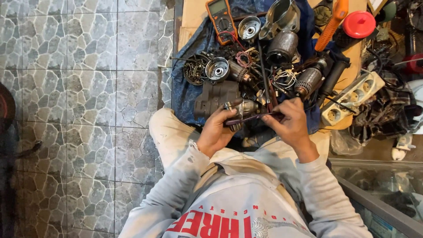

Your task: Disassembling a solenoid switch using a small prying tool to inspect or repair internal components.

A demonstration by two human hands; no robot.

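Observation:
My left hand (pixel 216 130) grips a small metal motor part (pixel 241 108), grey and rounded, held over my lap. My right hand (pixel 288 121) holds a dark-handled tool (pixel 253 117), apparently a screwdriver, laid across toward that part. Both hands meet just above my knees, close to a dark grey power-tool housing (pixel 216 97) lying on a blue cloth (pixel 185 88).
On the cloth lie motor armatures (pixel 308 79), round metal caps (pixel 217 69), a bowl of screws (pixel 195 69), an orange multimeter (pixel 220 17), a red lid (pixel 359 24) and a white power strip (pixel 352 97). Stone-pattern floor tiles (pixel 88 88) spread left. A glass case (pixel 379 185) stands at right.

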